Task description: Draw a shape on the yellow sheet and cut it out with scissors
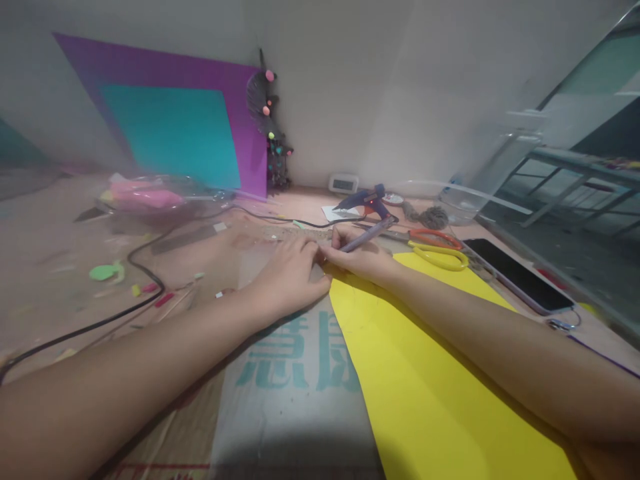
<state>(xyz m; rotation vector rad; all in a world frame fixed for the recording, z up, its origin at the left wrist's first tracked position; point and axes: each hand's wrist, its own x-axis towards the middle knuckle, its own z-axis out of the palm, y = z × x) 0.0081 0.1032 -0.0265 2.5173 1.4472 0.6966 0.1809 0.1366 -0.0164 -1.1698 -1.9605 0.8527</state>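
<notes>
A large yellow sheet (440, 373) lies on the cardboard surface, its narrow far end under my hands. My right hand (357, 257) is closed around a grey-purple pen (367, 236), which slants up to the right. Close beside it, my left hand (293, 273) rests palm down at the sheet's far left edge, with its fingers bent toward the pen hand and its thumb stretched out to the right. The pen's tip is hidden by my hands. Beneath my left hand the cardboard (295, 420) shows green printed characters.
Behind my right hand are a blue glue gun (367, 200) and scissors with orange and yellow handles (440, 257). A phone (520, 275) lies at the right. A black cord (145, 263) and green and pink scraps are at the left. Purple board (253, 133) leans on the wall.
</notes>
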